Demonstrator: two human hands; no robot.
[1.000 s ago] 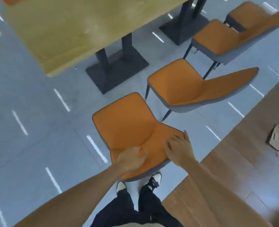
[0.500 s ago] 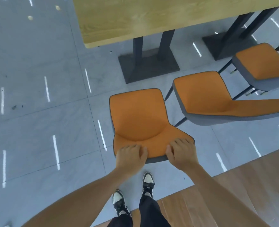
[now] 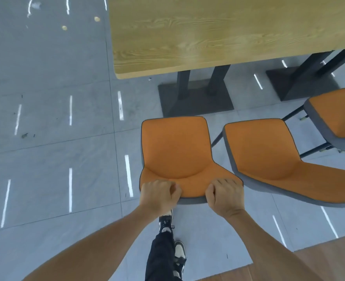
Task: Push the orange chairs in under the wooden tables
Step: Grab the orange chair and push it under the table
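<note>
An orange chair (image 3: 176, 147) with a grey shell stands straight in front of me, its seat front a short way from the wooden table (image 3: 218, 31). My left hand (image 3: 159, 194) grips the left part of the backrest's top edge, fingers curled over it. My right hand (image 3: 224, 194) grips the right part the same way. A second orange chair (image 3: 269, 155) stands close beside it on the right, also out from the table. A third orange chair (image 3: 336, 116) shows at the right edge.
The table's dark pedestal base (image 3: 196, 98) sits on the floor just beyond the seat, with another base (image 3: 301, 82) further right. Grey tiled floor (image 3: 56, 138) lies open on the left. A wooden floor strip (image 3: 329, 258) begins at the lower right. My feet stand behind the chair.
The chair has turned square to the table and sits nearer to it. My hands shifted from resting on the backrest to gripping its top edge. The view swung left.
</note>
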